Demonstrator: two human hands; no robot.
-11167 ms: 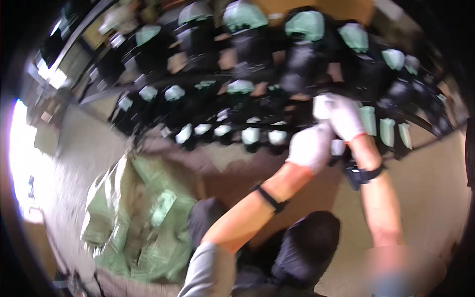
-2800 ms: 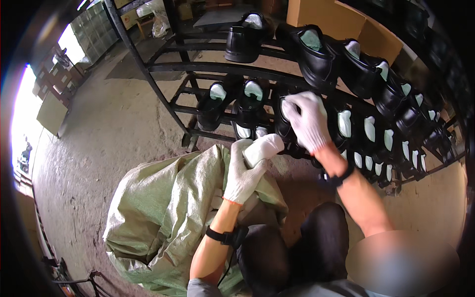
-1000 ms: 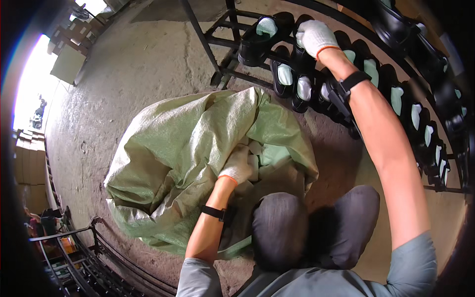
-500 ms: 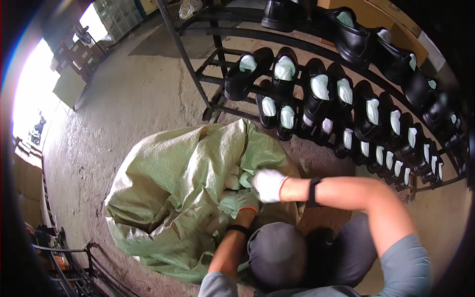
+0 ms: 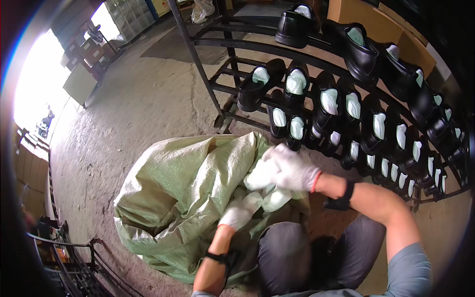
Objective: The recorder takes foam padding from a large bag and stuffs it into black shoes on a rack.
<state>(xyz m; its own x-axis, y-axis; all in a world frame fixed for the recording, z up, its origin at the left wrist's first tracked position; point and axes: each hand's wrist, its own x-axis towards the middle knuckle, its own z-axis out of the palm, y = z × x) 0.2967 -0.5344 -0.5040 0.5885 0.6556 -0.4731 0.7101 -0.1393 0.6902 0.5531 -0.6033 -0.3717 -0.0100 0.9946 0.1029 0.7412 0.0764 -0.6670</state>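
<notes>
A large pale-green woven sack (image 5: 163,168) slumps on the floor in front of my knees, its mouth folded open toward me. My left hand (image 5: 238,214), in a white knit glove with an orange cuff, is closed at the sack's mouth around a pale wad (image 5: 254,200). Just to the right and higher, my gloved right hand (image 5: 293,169) closes over pale, whitish-green wads (image 5: 261,177), partly blurred by motion. Another such wad (image 5: 276,200) lies between the two hands. The inside of the sack is mostly hidden by its folds and my hands.
A black metal rack (image 5: 203,84) stands ahead to the right, holding rows of black shoes (image 5: 257,84) stuffed with pale wads. Cardboard (image 5: 361,15) stands behind it. A black wire frame (image 5: 74,245) is at the lower left. Concrete floor (image 5: 148,94) stretches beyond the sack.
Both hands have come up out of the sack's mouth, the right one shifting rightward, with pale wads now in view between them. The whole view has shifted slightly.
</notes>
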